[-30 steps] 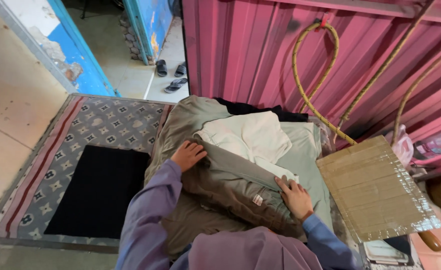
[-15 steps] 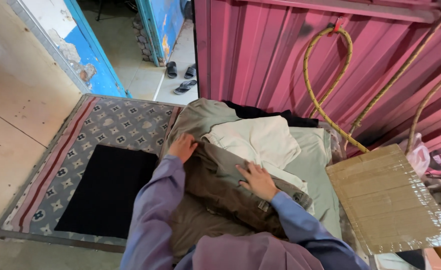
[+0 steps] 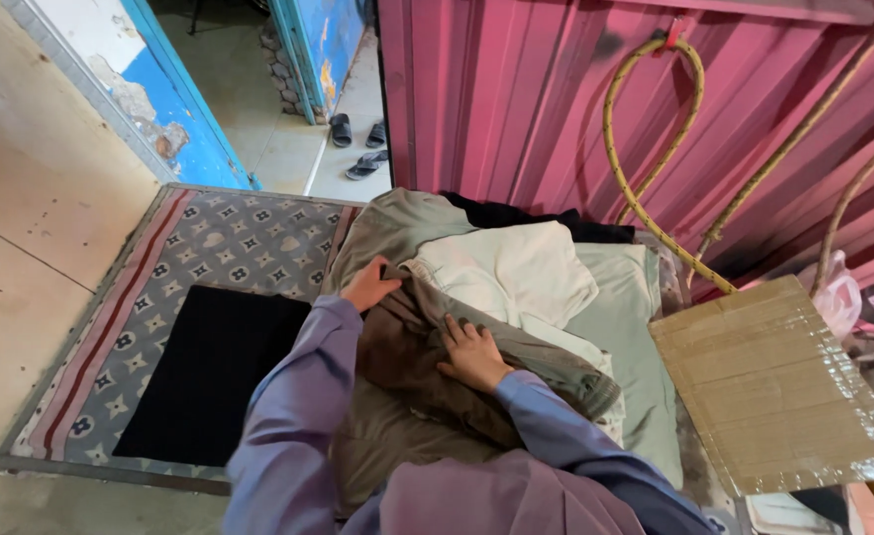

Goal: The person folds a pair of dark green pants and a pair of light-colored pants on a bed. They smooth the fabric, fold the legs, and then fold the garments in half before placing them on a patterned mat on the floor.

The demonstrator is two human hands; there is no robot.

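A pile of clothes lies in front of me: a brown-olive garment (image 3: 427, 367) on top, a cream garment (image 3: 516, 272) behind it, a pale green one (image 3: 630, 327) to the right. My left hand (image 3: 367, 287) grips the far left edge of the brown-olive garment. My right hand (image 3: 473, 355) lies flat on the middle of that garment, fingers spread, pressing it down. Both arms wear purple sleeves.
A patterned rug (image 3: 199, 267) with a black cloth (image 3: 209, 372) on it lies to the left. A taped cardboard sheet (image 3: 778, 386) sits at right. Pink corrugated wall (image 3: 516, 89) with a yellow rope (image 3: 645, 149) behind. Sandals (image 3: 358, 149) by a blue door frame (image 3: 174, 99).
My right hand has moved left from the garment's right edge onto its middle. The brown-olive garment is folded over more. The left hand has stayed at the far left edge.
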